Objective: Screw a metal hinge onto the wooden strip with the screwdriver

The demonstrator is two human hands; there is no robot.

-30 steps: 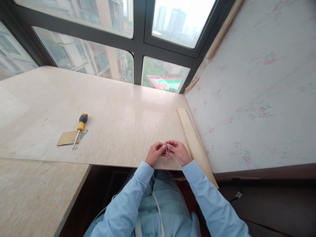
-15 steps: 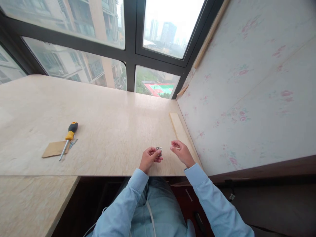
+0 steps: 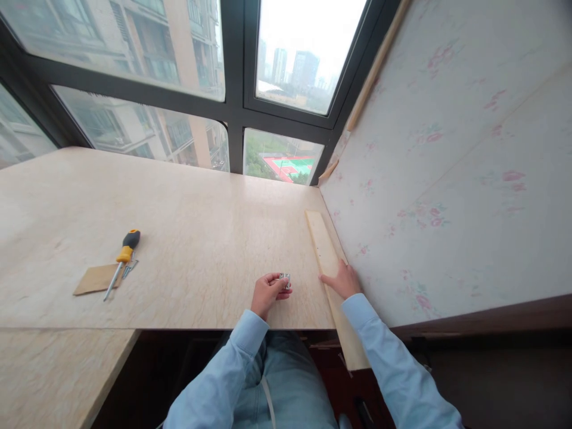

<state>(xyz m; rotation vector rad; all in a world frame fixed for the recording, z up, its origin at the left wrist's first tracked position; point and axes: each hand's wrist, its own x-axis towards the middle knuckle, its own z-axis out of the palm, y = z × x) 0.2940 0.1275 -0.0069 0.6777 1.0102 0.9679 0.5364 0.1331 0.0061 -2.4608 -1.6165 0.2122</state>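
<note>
Between the thumb and fingers of my left hand (image 3: 267, 294) is a small silvery metal piece with holes, which looks like a hinge (image 3: 285, 280). It is held just above the counter, close to its front edge. My right hand (image 3: 342, 280) grips a long pale wooden board (image 3: 322, 238) across its width, thumb on the left edge and fingers toward the wall. The board lies along the right side, and its near end sticks out past the counter's front edge. Small dark holes show in its upper face.
To the left, a screwdriver (image 3: 127, 247) with a yellow and black handle rests across a brown piece of card or sandpaper (image 3: 95, 280). Several screws (image 3: 129, 269) lie beside it. The counter (image 3: 201, 238) meets a window at the back and a flowered wall (image 3: 438, 179) on the right.
My right hand has moved right and closed on the wooden board. The board now extends over the counter's front edge. My left hand still holds the metal piece in nearly the same place.
</note>
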